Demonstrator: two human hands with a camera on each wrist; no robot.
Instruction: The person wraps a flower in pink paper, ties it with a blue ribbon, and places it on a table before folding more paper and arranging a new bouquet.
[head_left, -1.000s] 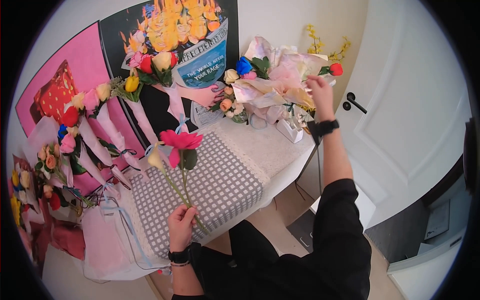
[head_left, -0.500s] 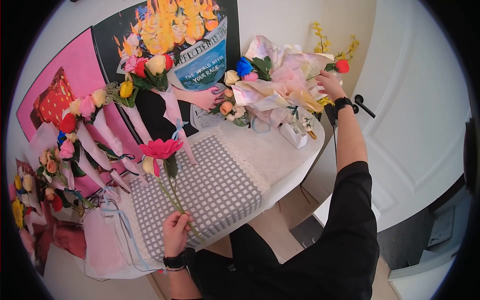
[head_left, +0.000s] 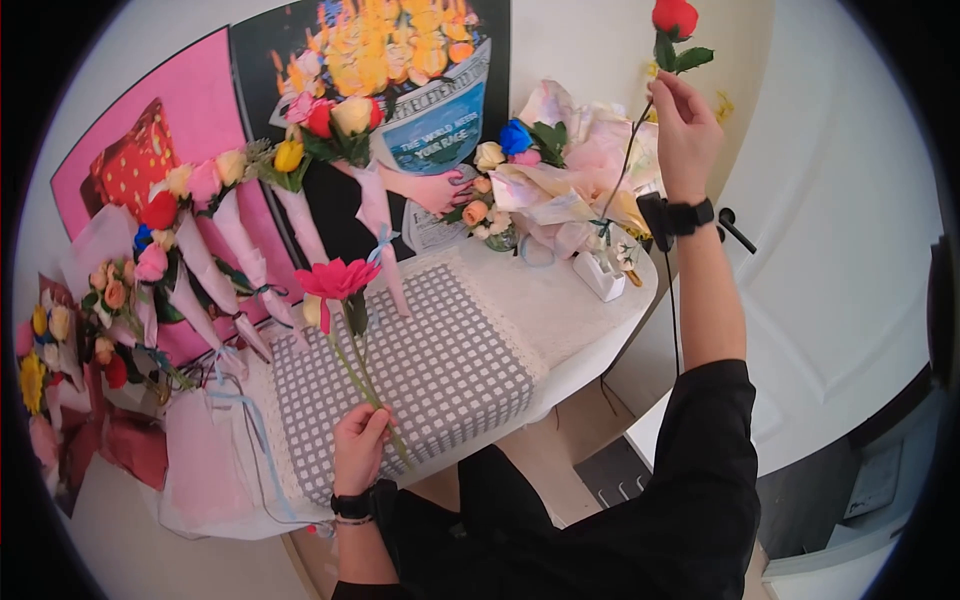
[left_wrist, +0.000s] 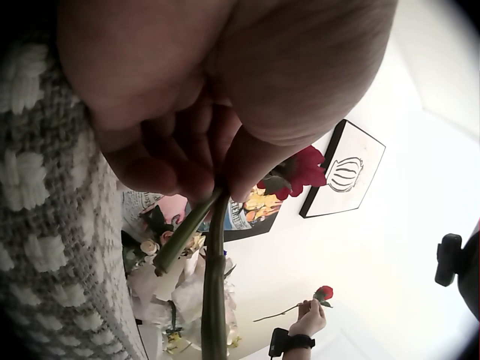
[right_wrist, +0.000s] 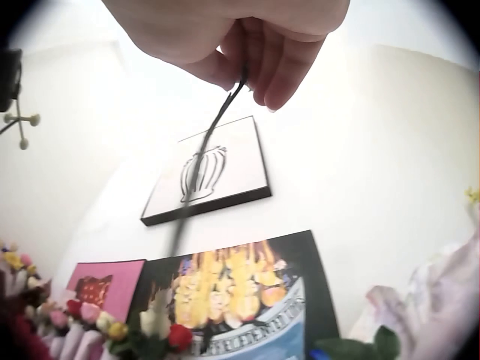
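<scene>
My left hand (head_left: pixel 360 448) pinches two green stems (head_left: pixel 362 385) low down, over the front of the checked cloth (head_left: pixel 415 355). One bears a bright pink flower (head_left: pixel 338 282); a cream, lily-like bloom (head_left: pixel 312 309) shows partly behind it. In the left wrist view, the cut stem ends (left_wrist: pixel 214 300) stick out past thumb and fingertips. Raised at the right, my right hand (head_left: pixel 690 142) holds a red rose (head_left: pixel 676 17) by its thin dark stem (right_wrist: pixel 196 176), just under the leaves. That stem slants down towards the paper-wrapped flowers (head_left: pixel 575 150).
Several pink-wrapped bouquets (head_left: pixel 240 255) lean along two posters (head_left: pixel 145 130) at the back left. A white box-like holder (head_left: pixel 600 277) stands near the table's right end. Pink paper (head_left: pixel 205 450) and blue ribbon lie at the left. The door (head_left: pixel 800 330) is to the right.
My right hand has taken the red rose from beside the wrapped flowers and lifted it up. The left hand keeps its two stems, having tilted them slightly.
</scene>
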